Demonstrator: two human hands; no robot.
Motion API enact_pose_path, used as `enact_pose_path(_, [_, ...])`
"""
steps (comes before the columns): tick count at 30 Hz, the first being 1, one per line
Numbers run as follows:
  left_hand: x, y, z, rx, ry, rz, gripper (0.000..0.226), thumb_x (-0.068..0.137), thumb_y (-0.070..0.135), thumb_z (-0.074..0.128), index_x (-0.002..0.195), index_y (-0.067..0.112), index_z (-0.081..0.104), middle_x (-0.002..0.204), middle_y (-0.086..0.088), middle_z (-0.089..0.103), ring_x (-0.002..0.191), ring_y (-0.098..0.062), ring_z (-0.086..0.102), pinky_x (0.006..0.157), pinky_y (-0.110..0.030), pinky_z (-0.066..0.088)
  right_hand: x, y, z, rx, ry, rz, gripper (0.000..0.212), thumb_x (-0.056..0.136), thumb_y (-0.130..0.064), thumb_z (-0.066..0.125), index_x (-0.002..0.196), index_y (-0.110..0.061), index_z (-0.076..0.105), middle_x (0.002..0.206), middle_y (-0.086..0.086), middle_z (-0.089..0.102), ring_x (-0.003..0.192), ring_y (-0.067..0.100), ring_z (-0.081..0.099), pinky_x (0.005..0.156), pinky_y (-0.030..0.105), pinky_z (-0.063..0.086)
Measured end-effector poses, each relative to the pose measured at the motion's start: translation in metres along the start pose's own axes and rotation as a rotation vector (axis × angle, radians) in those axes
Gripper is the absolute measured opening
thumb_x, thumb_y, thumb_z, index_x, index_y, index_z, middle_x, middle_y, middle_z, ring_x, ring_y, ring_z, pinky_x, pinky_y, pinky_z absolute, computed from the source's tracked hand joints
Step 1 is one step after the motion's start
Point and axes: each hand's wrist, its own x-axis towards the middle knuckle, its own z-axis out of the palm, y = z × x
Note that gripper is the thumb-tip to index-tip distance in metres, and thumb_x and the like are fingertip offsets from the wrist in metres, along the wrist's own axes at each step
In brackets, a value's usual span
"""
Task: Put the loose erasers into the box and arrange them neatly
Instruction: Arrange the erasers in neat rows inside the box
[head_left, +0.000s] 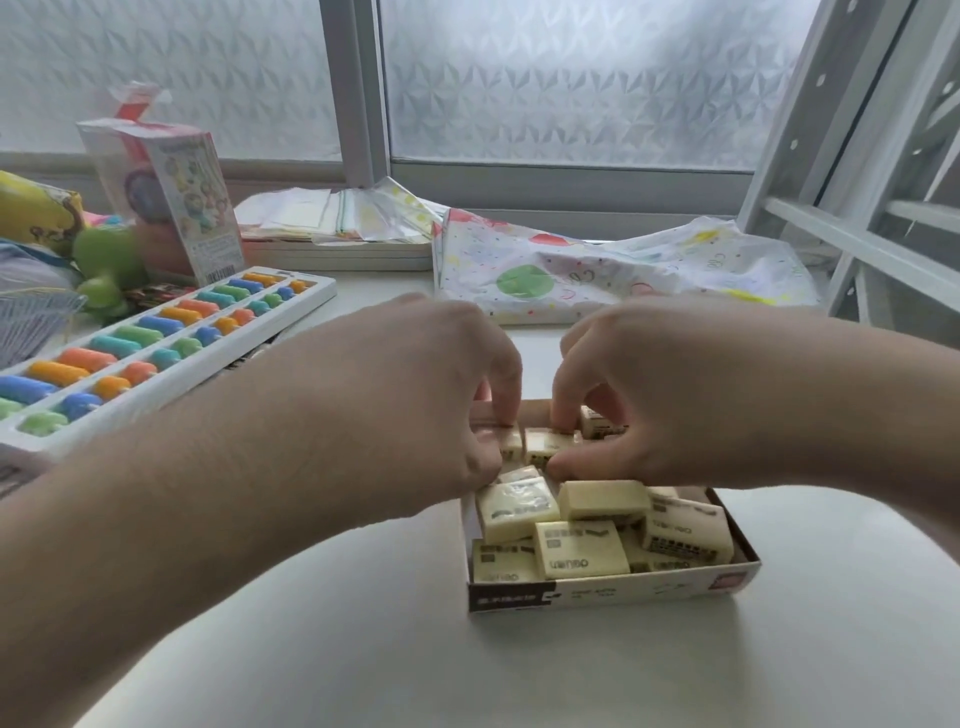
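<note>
Both hands (415, 395) (670, 384) pinching erasers (545, 447) over box (613, 592)

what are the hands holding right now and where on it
The right hand pinches an eraser by its long sides over the box. The left hand grips another eraser beside it.

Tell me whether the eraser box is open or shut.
Open. The box has no lid over it, and the cream erasers lie jumbled inside in plain view.
</note>
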Motion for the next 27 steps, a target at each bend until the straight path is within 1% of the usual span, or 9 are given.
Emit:
enact_pose_path(3, [0.000, -0.003, 0.003, -0.025, 0.024, 0.057, 0.020, 0.080, 0.048, 0.069, 0.100, 0.043, 0.068, 0.096, 0.023, 0.062, 0.095, 0.003, 0.057, 0.084, -0.027, 0.055, 0.002, 0.000, -0.002, 0.042, 0.025, -0.027, 0.035, 0.072, -0.072, 0.064, 0.086, -0.040, 0.072, 0.076, -0.015, 0.061, 0.069, -0.003, 0.055, 0.060, 0.026, 0.046])
enact_pose_path(5, [-0.001, -0.004, 0.004, -0.068, 0.059, 0.094, 0.024, 0.080, 0.054, 0.065, 0.102, 0.045, 0.069, 0.098, 0.025, 0.061, 0.097, 0.006, 0.056, 0.086, -0.026, 0.054, -0.001, 0.006, -0.010, 0.102, -0.026, -0.058, 0.040, 0.069, -0.076, 0.060, 0.087, -0.043, 0.073, 0.078, -0.015, 0.066, 0.071, -0.001, 0.061, 0.062, 0.024, 0.050])
enact_pose_path(7, [-0.001, -0.003, 0.004, -0.110, 0.090, 0.111, 0.028, 0.078, 0.059, 0.060, 0.100, 0.045, 0.071, 0.099, 0.025, 0.061, 0.095, 0.009, 0.056, 0.087, -0.025, 0.053, -0.006, 0.016, -0.024, 0.169, -0.045, -0.048, 0.037, 0.072, -0.072, 0.056, 0.087, -0.043, 0.074, 0.081, -0.021, 0.070, 0.073, -0.001, 0.064, 0.059, 0.018, 0.049])
enact_pose_path(9, [0.001, -0.002, 0.006, -0.137, 0.107, 0.115, 0.030, 0.076, 0.062, 0.060, 0.097, 0.045, 0.073, 0.099, 0.024, 0.062, 0.094, 0.008, 0.056, 0.086, -0.027, 0.054, -0.011, 0.024, -0.034, 0.184, -0.036, -0.013, 0.031, 0.072, -0.065, 0.057, 0.083, -0.043, 0.076, 0.079, -0.023, 0.070, 0.073, -0.002, 0.064, 0.059, 0.017, 0.045])
enact_pose_path(14, [0.005, 0.000, 0.016, -0.142, 0.100, 0.096, 0.030, 0.073, 0.066, 0.066, 0.086, 0.041, 0.075, 0.097, 0.022, 0.065, 0.090, 0.006, 0.056, 0.084, -0.029, 0.053, -0.009, 0.030, -0.031, 0.107, -0.134, 0.022, 0.034, 0.066, -0.069, 0.059, 0.085, -0.046, 0.075, 0.078, -0.026, 0.070, 0.066, -0.001, 0.062, 0.061, 0.029, 0.053])
enact_pose_path(17, [0.007, 0.000, 0.019, -0.145, 0.155, 0.083, 0.028, 0.071, 0.063, 0.071, 0.079, 0.037, 0.076, 0.089, 0.019, 0.068, 0.083, 0.006, 0.060, 0.078, -0.030, 0.055, -0.007, 0.032, -0.029, 0.096, -0.123, 0.000, 0.032, 0.066, -0.065, 0.062, 0.086, -0.045, 0.074, 0.079, -0.019, 0.071, 0.067, 0.003, 0.064, 0.068, 0.038, 0.058])
enact_pose_path(20, [0.009, -0.001, 0.018, -0.160, 0.201, 0.096, 0.021, 0.071, 0.054, 0.078, 0.075, 0.034, 0.075, 0.080, 0.019, 0.069, 0.077, 0.005, 0.064, 0.073, -0.029, 0.058, -0.004, 0.034, -0.024, 0.097, -0.132, -0.023, 0.021, 0.073, -0.056, 0.068, 0.087, -0.041, 0.074, 0.079, -0.015, 0.070, 0.074, 0.003, 0.065, 0.074, 0.037, 0.058])
enact_pose_path(24, [0.009, -0.002, 0.019, -0.173, 0.160, 0.104, 0.019, 0.073, 0.055, 0.076, 0.078, 0.037, 0.075, 0.085, 0.020, 0.068, 0.082, 0.005, 0.063, 0.075, -0.030, 0.057, -0.003, 0.035, -0.019, 0.082, -0.120, -0.036, 0.011, 0.078, -0.047, 0.071, 0.083, -0.037, 0.074, 0.077, -0.008, 0.069, 0.072, 0.009, 0.064, 0.073, 0.040, 0.058])
enact_pose_path(27, [0.009, -0.002, 0.020, -0.226, 0.123, 0.127, 0.020, 0.074, 0.058, 0.069, 0.082, 0.040, 0.074, 0.093, 0.022, 0.065, 0.090, 0.008, 0.060, 0.079, -0.025, 0.054, -0.005, 0.038, -0.023, 0.087, -0.057, -0.052, 0.010, 0.076, -0.045, 0.073, 0.079, -0.036, 0.073, 0.074, -0.003, 0.068, 0.068, 0.012, 0.064, 0.068, 0.041, 0.058])
